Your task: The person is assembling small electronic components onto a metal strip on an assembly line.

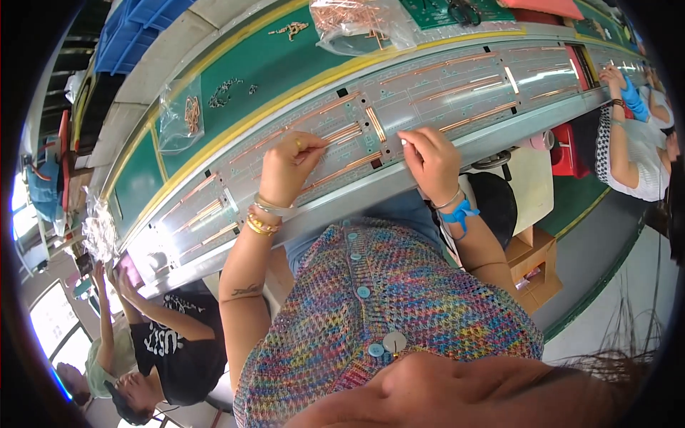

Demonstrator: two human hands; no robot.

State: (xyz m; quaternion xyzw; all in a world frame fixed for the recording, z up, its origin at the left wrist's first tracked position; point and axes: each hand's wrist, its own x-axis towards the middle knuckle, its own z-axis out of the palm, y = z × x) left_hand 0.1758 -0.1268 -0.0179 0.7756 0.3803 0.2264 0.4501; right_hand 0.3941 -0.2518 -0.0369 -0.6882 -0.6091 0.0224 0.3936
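Note:
A long row of grey printed panels (405,107) lies along a metal rail in front of me, with thin copper strips (375,125) set on them. My left hand (285,170) is closed in a pinch over the panel left of centre, its fingertips at the ends of several parallel copper strips (344,134). Whether a strip is between those fingers is hidden. Just right of the short upright strips, my right hand (437,165) hovers near the panel's front edge. Its thumb and forefinger are pinched, with a tiny pale spot at the tip that I cannot identify.
Behind the panels, a green bench holds a clear bag of copper pieces (353,23), a smaller bag (181,118), loose copper parts (291,29) and dark small parts (225,93). The metal rail (335,202) runs before me. Co-workers' hands (611,75) work at both ends.

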